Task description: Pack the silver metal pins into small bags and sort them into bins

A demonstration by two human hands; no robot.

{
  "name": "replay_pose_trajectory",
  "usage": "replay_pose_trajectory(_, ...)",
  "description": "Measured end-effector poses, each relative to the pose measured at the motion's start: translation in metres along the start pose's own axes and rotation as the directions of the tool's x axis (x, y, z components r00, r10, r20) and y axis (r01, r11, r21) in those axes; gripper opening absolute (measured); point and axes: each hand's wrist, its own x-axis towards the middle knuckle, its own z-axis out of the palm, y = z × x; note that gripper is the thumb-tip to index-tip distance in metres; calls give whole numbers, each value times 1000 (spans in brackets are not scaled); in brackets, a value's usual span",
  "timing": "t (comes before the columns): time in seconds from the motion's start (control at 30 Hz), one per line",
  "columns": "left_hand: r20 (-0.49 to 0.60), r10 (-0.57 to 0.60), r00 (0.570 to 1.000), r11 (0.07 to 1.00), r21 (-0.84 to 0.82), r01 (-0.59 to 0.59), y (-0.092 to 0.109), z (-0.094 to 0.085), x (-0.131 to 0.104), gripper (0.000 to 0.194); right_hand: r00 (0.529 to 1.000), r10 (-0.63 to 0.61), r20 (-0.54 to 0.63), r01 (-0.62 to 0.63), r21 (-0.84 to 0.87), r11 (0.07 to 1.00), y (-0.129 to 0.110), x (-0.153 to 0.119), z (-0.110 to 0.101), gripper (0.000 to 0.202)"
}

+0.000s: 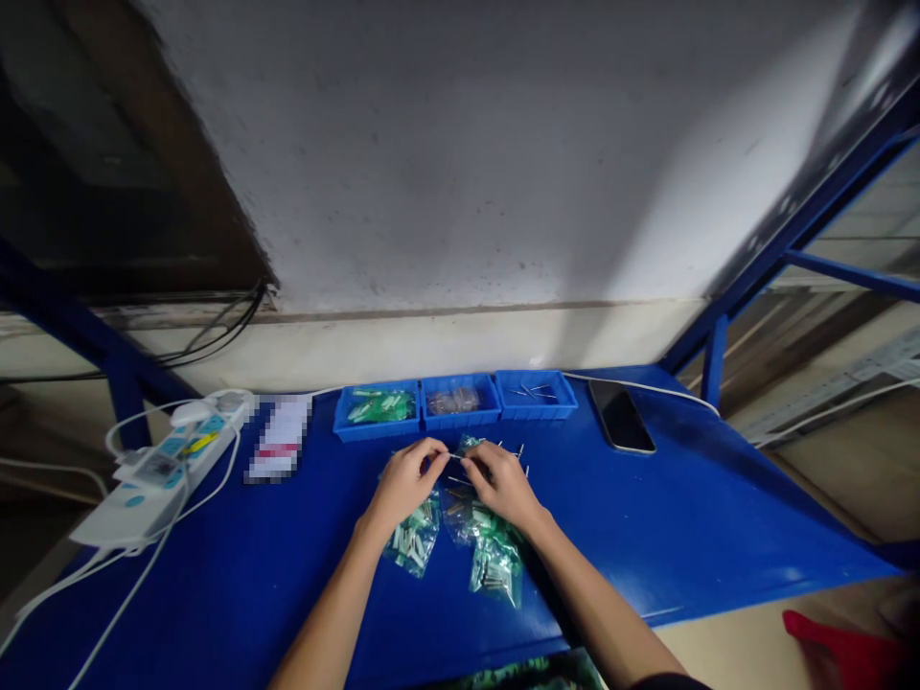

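Fingers (434, 468) pinching slim piece (455, 456), ends covered

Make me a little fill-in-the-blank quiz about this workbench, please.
1. Along the back of the tabletop stand ____ plastic bins.
2. Seen from the person's seat, the smartphone lies to the ____ of those bins.
3. The power strip lies on the tabletop's ____ side.
4. The left hand and right hand hold a thin rod above a tabletop coloured ____.

Missing words: three; right; left; blue.
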Motion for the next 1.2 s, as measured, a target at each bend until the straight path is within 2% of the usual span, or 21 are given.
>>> replay_pose_trajectory(0.17,-11,52,999,998,-40,-52,2,1,0,21,1000,-1,-10,1,13,1000,-2,1,-4,18)
replay_pose_trajectory(0.27,-41,37,998,999,-20,-38,1,0,0,22,1000,16,-19,-15,41,999,-4,1,-4,16)
replay_pose_trajectory(0.43,-18,27,999,1000,-11,-28,-1,-3,1,29,1000,12,-10,-12,54,998,-2,0,-2,13)
replay_pose_trajectory(0.67,-14,27,1000,999,-47,-27,1,-2,1,29,999,28,19,-29,71,997,0,-1,1,10)
replay_pose_trajectory(0.87,11,17,1000,997,-74,-16,1,0,0,26,996,81,-37,-78,58,995,3,0,2,18)
replay_pose_trajectory(1.0,-11,38,999,996,-75,-39,0,1,0,22,997,66,-26,-65,39,997,1,0,1,23)
replay_pose_trajectory(1.1,-25,41,999,997,-62,-42,0,0,0,23,999,54,6,-54,32,998,-2,0,-2,20)
replay_pose_trajectory(1.2,3,46,999,997,-61,-46,3,0,-1,26,999,28,15,-28,38,999,-3,0,-5,21)
